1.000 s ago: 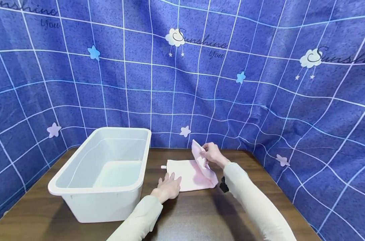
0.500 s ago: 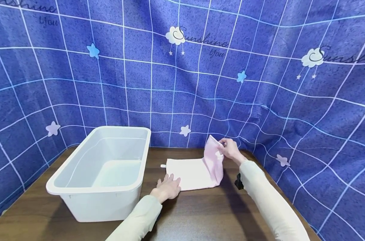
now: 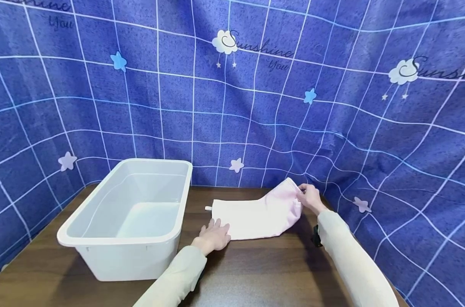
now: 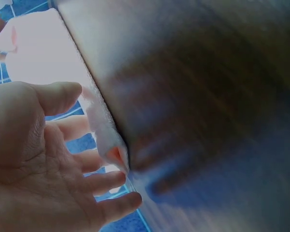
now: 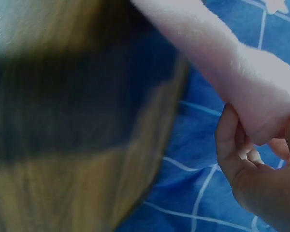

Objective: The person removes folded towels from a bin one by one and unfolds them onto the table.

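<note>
Currently, the white tub [image 3: 128, 261] on the wooden table [image 3: 251, 273] shows pale inner walls and a brighter floor; whether clear liquid lies inside, I cannot tell. At the tub's three o'clock, the pink cloth [image 3: 247, 217] lies mostly flat, one end raised. The left hand [image 3: 215, 237] rests loosely extended at the cloth's eight o'clock edge; the right hand [image 3: 311, 198] pinches the raised end at two o'clock.

Left fingers [image 4: 105, 183] loosely spread, palm down; right fingers [image 5: 226, 137] bent in a pinch.
</note>
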A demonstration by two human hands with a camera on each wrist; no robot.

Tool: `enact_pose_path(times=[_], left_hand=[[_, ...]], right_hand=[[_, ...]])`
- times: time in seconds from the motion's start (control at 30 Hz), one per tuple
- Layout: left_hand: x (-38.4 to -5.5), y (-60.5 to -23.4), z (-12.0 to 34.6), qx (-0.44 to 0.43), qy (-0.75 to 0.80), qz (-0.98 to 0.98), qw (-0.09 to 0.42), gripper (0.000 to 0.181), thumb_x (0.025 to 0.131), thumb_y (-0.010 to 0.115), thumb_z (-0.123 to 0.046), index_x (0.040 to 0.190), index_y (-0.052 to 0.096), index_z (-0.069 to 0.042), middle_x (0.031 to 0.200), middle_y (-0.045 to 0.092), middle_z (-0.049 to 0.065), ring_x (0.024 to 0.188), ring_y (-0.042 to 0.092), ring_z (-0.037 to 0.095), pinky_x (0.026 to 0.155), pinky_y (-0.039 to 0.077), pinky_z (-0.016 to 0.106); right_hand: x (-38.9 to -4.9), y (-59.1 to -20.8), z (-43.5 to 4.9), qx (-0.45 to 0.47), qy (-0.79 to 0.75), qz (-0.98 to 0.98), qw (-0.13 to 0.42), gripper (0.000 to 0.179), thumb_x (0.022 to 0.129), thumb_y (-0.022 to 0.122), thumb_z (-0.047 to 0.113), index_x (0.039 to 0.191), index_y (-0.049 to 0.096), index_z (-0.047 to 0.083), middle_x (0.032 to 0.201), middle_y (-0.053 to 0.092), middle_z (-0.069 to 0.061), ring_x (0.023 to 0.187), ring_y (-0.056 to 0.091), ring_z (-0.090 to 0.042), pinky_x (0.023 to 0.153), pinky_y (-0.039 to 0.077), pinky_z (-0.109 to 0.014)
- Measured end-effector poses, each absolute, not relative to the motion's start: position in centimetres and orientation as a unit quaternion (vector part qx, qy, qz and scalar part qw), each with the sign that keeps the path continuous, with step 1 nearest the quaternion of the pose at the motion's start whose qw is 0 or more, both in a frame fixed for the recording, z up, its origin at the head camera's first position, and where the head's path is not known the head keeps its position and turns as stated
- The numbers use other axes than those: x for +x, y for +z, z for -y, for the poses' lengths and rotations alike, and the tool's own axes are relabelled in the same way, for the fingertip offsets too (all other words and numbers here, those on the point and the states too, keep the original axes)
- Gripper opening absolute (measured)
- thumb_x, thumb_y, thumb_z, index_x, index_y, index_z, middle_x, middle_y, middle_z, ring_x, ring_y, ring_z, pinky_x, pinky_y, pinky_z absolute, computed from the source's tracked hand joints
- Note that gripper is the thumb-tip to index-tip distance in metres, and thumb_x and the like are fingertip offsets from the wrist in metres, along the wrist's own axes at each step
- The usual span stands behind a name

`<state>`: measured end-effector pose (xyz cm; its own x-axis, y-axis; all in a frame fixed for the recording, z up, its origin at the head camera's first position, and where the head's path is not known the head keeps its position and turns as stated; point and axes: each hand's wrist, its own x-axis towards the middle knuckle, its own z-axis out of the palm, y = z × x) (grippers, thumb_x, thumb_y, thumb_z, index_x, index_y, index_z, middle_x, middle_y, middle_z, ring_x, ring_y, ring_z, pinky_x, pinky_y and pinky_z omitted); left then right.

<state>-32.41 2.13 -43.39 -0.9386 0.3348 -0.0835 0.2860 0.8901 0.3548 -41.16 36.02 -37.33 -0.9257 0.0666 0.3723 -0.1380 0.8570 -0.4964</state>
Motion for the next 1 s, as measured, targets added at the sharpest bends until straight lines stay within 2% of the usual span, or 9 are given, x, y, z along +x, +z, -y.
enact_pose_path(times=[0.2,0.4,0.57,0.63,0.73,0.83,0.9,0.97,1.0], left_hand=[[-32.3,-43.1,-2.0,0.158,0.171,-0.970,0.075,0.048,0.097,0.047,-0.028,0.142,0.048,-0.011,0.155,0.033,0.021,0.145,0.022,0.043,0.114,0.022,0.062],[-32.2,-43.1,-1.8,0.155,0.171,-0.970,0.077,0.047,0.097,0.046,-0.029,0.141,0.049,-0.012,0.155,0.033,0.020,0.145,0.021,0.045,0.114,0.021,0.062],[-32.8,-43.6,-2.0,0.155,0.186,-0.968,0.072,0.046,0.097,0.048,-0.029,0.137,0.053,-0.009,0.153,0.034,0.023,0.144,0.022,0.047,0.113,0.023,0.062],[-33.2,-43.8,-2.1,0.157,0.204,-0.964,0.061,0.040,0.095,0.050,-0.027,0.127,0.059,-0.005,0.147,0.041,0.025,0.140,0.028,0.049,0.109,0.029,0.062],[-34.0,-44.1,-2.4,0.152,0.258,-0.954,0.018,0.029,0.088,0.053,-0.019,0.099,0.064,0.005,0.120,0.058,0.028,0.125,0.041,0.050,0.099,0.036,0.059],[-34.8,-43.9,-2.6,0.116,0.336,-0.935,-0.019,0.028,0.081,0.054,-0.016,0.091,0.063,0.009,0.106,0.063,0.029,0.112,0.045,0.052,0.093,0.035,0.058],[-35.2,-43.4,-2.8,0.080,0.396,-0.914,-0.024,0.037,0.080,0.054,-0.015,0.103,0.063,0.012,0.114,0.062,0.031,0.117,0.043,0.054,0.098,0.031,0.059],[-35.5,-43.0,-2.9,0.039,0.463,-0.885,-0.014,0.044,0.079,0.055,-0.015,0.114,0.060,0.012,0.124,0.058,0.031,0.118,0.041,0.054,0.099,0.031,0.060],[-35.7,-42.8,-3.0,0.022,0.495,-0.868,-0.009,0.043,0.080,0.055,-0.014,0.114,0.060,0.011,0.124,0.058,0.029,0.119,0.041,0.052,0.100,0.032,0.060]], right_hand=[[-41.4,-39.5,-37.7,-0.015,0.265,0.947,0.180,0.028,0.077,0.058,0.006,0.100,0.068,-0.006,0.079,0.067,-0.020,0.079,0.061,-0.037,0.073,0.048,-0.040],[-41.3,-41.5,-38.6,-0.047,0.262,0.951,0.160,0.033,0.075,0.057,0.004,0.104,0.068,-0.008,0.099,0.068,-0.028,0.091,0.060,-0.047,0.083,0.048,-0.051],[-41.1,-42.8,-39.1,-0.066,0.242,0.961,0.112,0.036,0.077,0.053,0.005,0.107,0.065,-0.008,0.112,0.064,-0.032,0.103,0.058,-0.053,0.088,0.047,-0.057],[-41.1,-43.1,-39.3,-0.070,0.231,0.966,0.092,0.035,0.077,0.051,0.006,0.107,0.064,-0.008,0.112,0.063,-0.033,0.102,0.059,-0.053,0.087,0.047,-0.058],[-41.3,-43.4,-39.2,-0.061,0.221,0.970,0.082,0.033,0.077,0.052,0.007,0.104,0.063,-0.007,0.109,0.063,-0.032,0.099,0.060,-0.051,0.086,0.048,-0.056],[-41.6,-43.3,-38.9,-0.041,0.223,0.970,0.086,0.031,0.075,0.054,0.009,0.099,0.064,-0.007,0.103,0.065,-0.029,0.095,0.061,-0.047,0.085,0.048,-0.054],[-41.7,-43.2,-38.5,-0.040,0.232,0.969,0.081,0.032,0.075,0.053,0.010,0.099,0.065,-0.007,0.103,0.066,-0.027,0.096,0.061,-0.046,0.086,0.048,-0.055],[-41.8,-43.1,-38.2,-0.054,0.242,0.966,0.072,0.032,0.077,0.050,0.010,0.100,0.066,-0.004,0.106,0.066,-0.025,0.099,0.060,-0.044,0.087,0.046,-0.058],[-41.8,-43.0,-38.0,-0.063,0.246,0.965,0.067,0.032,0.078,0.049,0.010,0.101,0.067,-0.003,0.106,0.066,-0.025,0.100,0.060,-0.043,0.087,0.045,-0.060]])
